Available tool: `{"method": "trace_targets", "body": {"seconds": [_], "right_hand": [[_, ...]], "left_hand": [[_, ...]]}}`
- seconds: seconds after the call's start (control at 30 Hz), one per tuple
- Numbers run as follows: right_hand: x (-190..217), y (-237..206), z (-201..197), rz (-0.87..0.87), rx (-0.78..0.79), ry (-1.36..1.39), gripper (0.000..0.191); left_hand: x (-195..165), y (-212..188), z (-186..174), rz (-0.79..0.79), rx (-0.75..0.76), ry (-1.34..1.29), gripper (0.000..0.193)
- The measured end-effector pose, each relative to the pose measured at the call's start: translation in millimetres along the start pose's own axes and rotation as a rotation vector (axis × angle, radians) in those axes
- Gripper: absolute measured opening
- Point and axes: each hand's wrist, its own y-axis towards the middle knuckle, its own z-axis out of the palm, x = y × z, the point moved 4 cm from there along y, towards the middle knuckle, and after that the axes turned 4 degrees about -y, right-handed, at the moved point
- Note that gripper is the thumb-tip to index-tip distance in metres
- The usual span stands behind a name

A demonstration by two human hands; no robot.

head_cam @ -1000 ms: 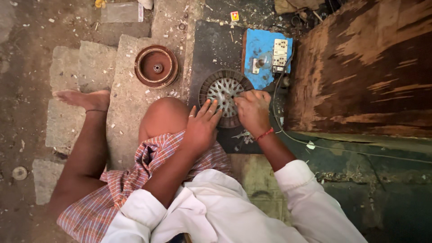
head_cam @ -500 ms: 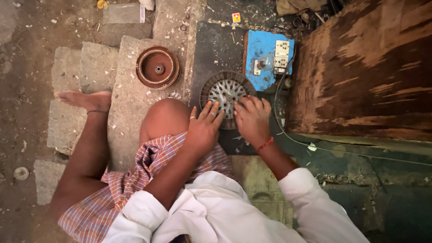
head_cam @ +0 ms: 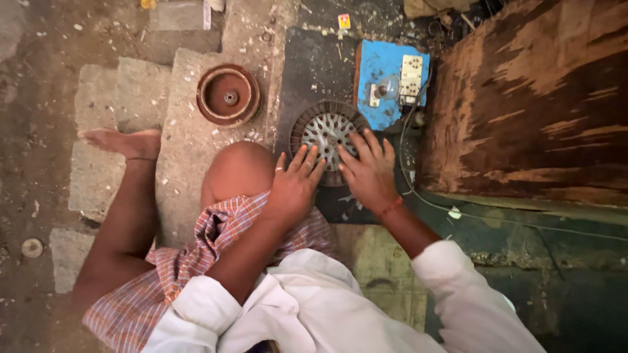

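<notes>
A round metal motor housing with slotted vents (head_cam: 325, 129) lies flat on a dark mat (head_cam: 314, 65) on the floor. My left hand (head_cam: 294, 185) rests on its near left rim, fingers spread, a ring on one finger. My right hand (head_cam: 368, 168) lies on its near right rim, fingers spread over the vents, a red thread at the wrist. Both hands press on the housing from either side. My bent knee (head_cam: 237, 171) sits just left of it, with checked cloth below.
A reddish-brown round cover (head_cam: 228, 95) lies on a stone slab to the left. A blue board with a socket and bulb (head_cam: 389, 84) sits behind the housing, a wire trailing right. A worn wooden box (head_cam: 530, 104) stands at right. My bare foot (head_cam: 124, 141) rests at left.
Both hands have shifted slightly on the housing's rim, the right fingers spreading further over the vents. The housing stays in place.
</notes>
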Motion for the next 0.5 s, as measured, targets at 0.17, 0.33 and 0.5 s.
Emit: {"method": "trace_targets", "body": {"seconds": [0.17,0.33,0.5], "right_hand": [[0,-2,2,0.012,0.023,-0.033,0.038],[7,-2,6,0.041,0.013,-0.029,0.042],[13,-2,9,0.064,-0.001,-0.049,0.049]], "left_hand": [[1,1,-1,-0.013,0.034,-0.001,0.055],[2,0,-1,-0.006,0.022,-0.019,0.055],[3,-1,2,0.004,0.031,0.003,0.056]]}}
